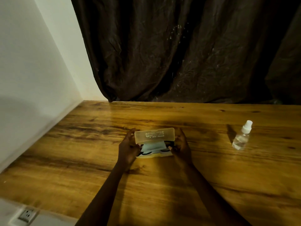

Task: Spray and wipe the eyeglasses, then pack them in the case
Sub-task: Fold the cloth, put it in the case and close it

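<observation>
A translucent yellowish eyeglass case (154, 136) sits on the wooden table (81, 144), its lid raised partway. Inside lie black-framed eyeglasses (147, 153) with a pale blue cloth (153, 146) over them. My left hand (128, 146) grips the case's left end, fingers on the lid edge. My right hand (181, 145) holds the right end, fingertips at the glasses' frame. A clear spray bottle (242, 136) with a white cap stands upright to the right, apart from both hands.
A dark brown curtain (179, 54) hangs behind the table's far edge. A white wall (32, 70) borders the table on the left. A wall socket (26, 215) shows at the bottom left, below the table's near edge.
</observation>
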